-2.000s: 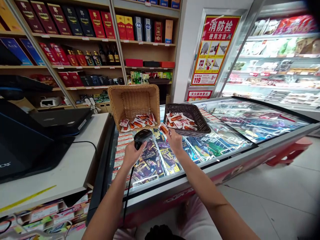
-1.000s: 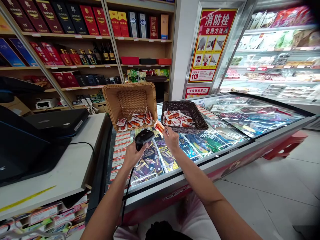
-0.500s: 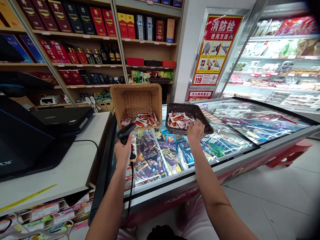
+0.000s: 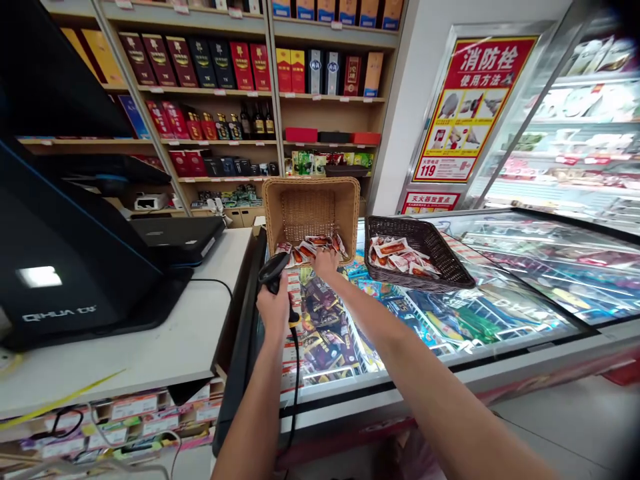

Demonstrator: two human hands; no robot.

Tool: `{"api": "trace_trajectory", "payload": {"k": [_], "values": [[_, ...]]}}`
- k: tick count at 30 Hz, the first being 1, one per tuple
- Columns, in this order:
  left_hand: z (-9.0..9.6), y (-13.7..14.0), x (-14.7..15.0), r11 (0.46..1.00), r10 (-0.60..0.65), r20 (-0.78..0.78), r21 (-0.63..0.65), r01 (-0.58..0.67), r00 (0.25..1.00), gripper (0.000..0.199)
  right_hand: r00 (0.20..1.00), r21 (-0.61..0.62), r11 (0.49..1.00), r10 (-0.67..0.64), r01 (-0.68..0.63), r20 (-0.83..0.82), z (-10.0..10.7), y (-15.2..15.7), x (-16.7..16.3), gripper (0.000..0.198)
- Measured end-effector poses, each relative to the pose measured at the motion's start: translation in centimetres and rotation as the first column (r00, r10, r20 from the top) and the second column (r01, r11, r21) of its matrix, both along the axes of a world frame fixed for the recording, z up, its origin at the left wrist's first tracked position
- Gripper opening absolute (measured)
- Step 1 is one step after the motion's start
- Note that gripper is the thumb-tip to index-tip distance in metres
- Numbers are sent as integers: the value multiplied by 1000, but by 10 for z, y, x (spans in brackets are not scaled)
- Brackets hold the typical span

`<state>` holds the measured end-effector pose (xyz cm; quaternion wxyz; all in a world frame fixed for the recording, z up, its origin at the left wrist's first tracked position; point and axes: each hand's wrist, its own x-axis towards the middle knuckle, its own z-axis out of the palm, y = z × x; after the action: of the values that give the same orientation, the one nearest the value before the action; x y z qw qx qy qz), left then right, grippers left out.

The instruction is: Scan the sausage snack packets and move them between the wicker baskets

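Note:
My left hand grips a black barcode scanner with a cable hanging from it, held over the left end of the freezer lid. My right hand reaches into the tan wicker basket, which is tipped toward me, and its fingers touch the small red-and-white snack packets at the basket's front edge. Whether it has one pinched is hidden. A dark woven basket holding more of the same packets stands to the right on the glass.
A glass-topped chest freezer full of ice-cream packs stretches right. A white counter on the left carries a black till screen. Shelves of boxed goods line the back wall; a chiller cabinet stands at right.
My right hand held a packet by the scanner, put it into the dark basket, then moved left into the tan basket. The scanner shifted slightly left. My view turned left.

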<state>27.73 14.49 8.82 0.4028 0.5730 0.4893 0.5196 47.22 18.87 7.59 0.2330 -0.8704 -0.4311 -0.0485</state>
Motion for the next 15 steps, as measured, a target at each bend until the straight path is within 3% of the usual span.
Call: {"api": "trace_trajectory", "payload": {"k": [3, 6, 11, 15], "values": [[5, -5, 0, 997, -43, 7, -65, 43, 999, 48, 1000, 67, 998, -3, 5, -30, -7, 6, -2, 37], [8, -9, 2, 998, -49, -2, -43, 49, 999, 49, 995, 223, 974, 47, -25, -93, -13, 3, 2, 40], [10, -14, 5, 997, -74, -40, -30, 73, 996, 47, 979, 473, 879, 140, -54, -148, -19, -16, 20, 30], [8, -13, 7, 994, -104, -64, -25, 103, 992, 48, 976, 596, 801, 171, -56, -138, -17, -56, 36, 23]]}}
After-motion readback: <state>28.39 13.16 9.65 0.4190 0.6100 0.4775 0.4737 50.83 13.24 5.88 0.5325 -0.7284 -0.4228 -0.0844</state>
